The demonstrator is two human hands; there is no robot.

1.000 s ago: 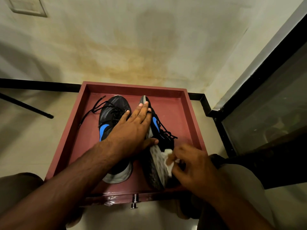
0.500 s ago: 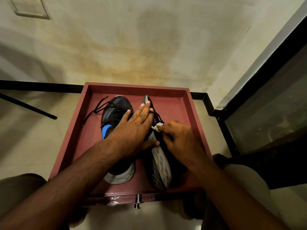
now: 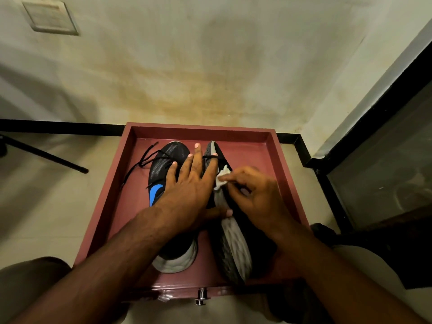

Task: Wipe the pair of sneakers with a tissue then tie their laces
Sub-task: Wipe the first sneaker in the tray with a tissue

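Two black sneakers lie in a dark red tray point(image 3: 287, 178). The left sneaker point(image 3: 161, 169) stands upright, blue mark on its side, loose black laces trailing to the left. The right sneaker point(image 3: 233, 244) is tipped on its side, grey sole facing left. My left hand point(image 3: 189, 192) lies flat with spread fingers across both shoes, pressing the tipped one. My right hand point(image 3: 254, 195) pinches a crumpled white tissue point(image 3: 222, 178) against the front part of the right sneaker, near the sole's edge.
The tray has a metal knob point(image 3: 201, 298) on its near edge and sits on a pale tiled floor. A black rod point(image 3: 46, 157) lies on the floor to the left. A black-framed glass panel point(image 3: 374, 160) stands to the right. My knees flank the tray.
My right hand has carried the tissue from the heel end of the right sneaker forward along the sole toward the toe. The left hand has stayed pressed on the shoes.
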